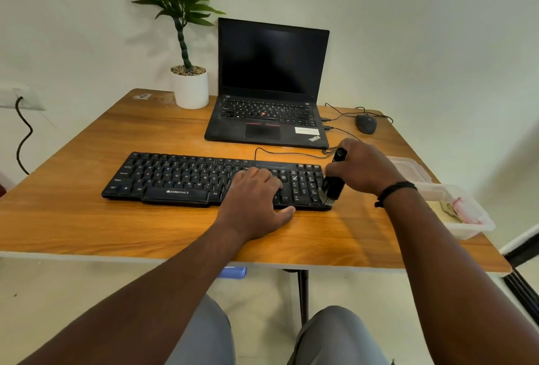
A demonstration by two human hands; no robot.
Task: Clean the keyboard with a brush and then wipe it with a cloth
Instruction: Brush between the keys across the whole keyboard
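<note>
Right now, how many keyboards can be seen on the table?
2. The black external keyboard lies near the front of the table, under both hands. The second is built into the open laptop behind it. None seems hidden.

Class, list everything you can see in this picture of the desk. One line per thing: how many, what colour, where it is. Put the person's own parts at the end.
table: 1, orange-brown wood, fills the middle.
keyboard: 1, black, near centre of the table.
brush: 1, black, bristles on the keyboard's right end.
laptop: 1, black, open, screen dark, behind the keyboard.
mouse: 1, dark grey, wired, right of the laptop.
potted plant: 1, green in a white pot, left of the laptop.
plastic tub: 1, clear, table's right edge; contents unclear.
wall socket: 1, white with a black cable, left wall.
left hand: 1, rests on the keyboard's right half.
right hand: 1, black wristband, grips the brush.
</note>
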